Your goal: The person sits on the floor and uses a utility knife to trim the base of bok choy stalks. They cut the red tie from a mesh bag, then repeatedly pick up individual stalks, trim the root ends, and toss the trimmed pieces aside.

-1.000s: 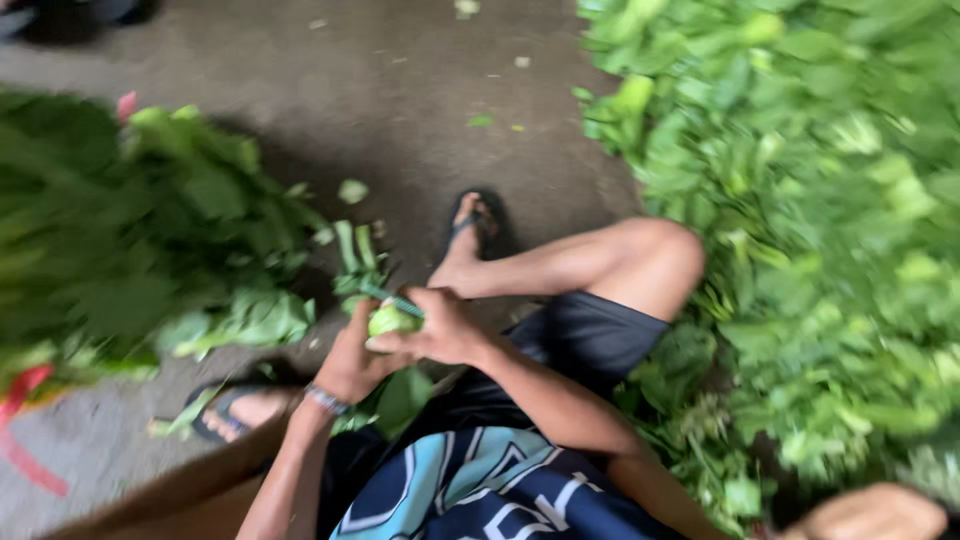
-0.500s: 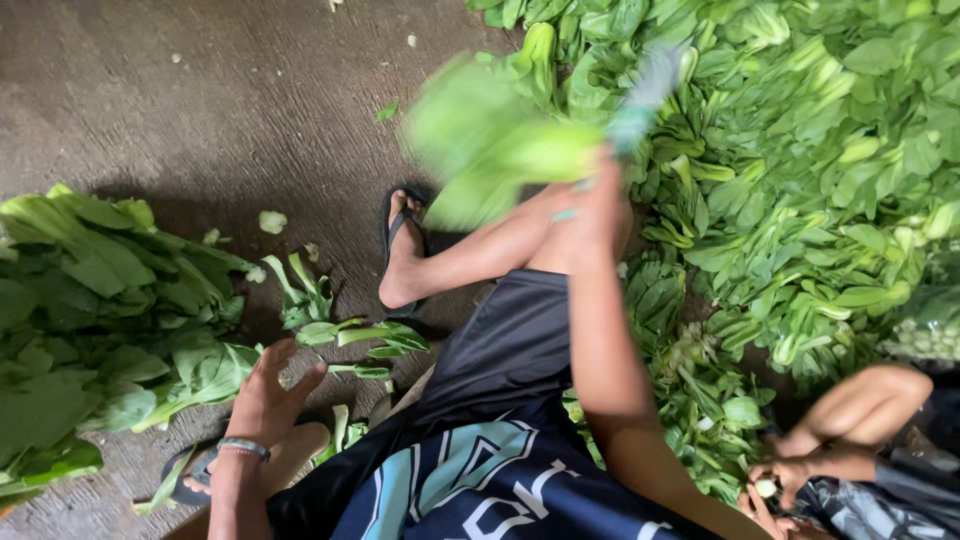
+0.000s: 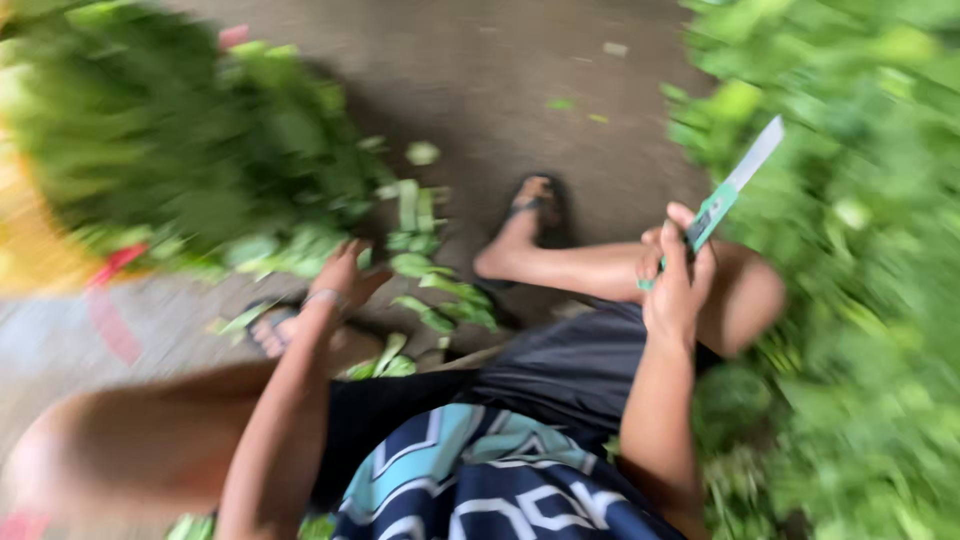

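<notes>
My right hand [image 3: 678, 278] is raised over my right knee and grips a knife [image 3: 735, 190] with a green handle, its pale blade pointing up and to the right. My left hand [image 3: 345, 276] reaches out to the left, fingers spread and empty, touching the near edge of a large blurred pile of leafy greens [image 3: 170, 150]. Loose cut leaves and stems [image 3: 425, 280] lie on the ground between my two hands. The frame is motion-blurred.
A second big heap of leafy greens [image 3: 860, 300] fills the right side. My sandalled feet [image 3: 535, 205] rest on grey concrete floor [image 3: 520, 70]. Something yellow [image 3: 25, 240] and a red strip [image 3: 115, 265] sit at the left edge.
My right hand no longer holds the bunch of greens it flung toward the right heap; it has drawn back over my knee with the knife. My left hand has stretched toward the left pile.
</notes>
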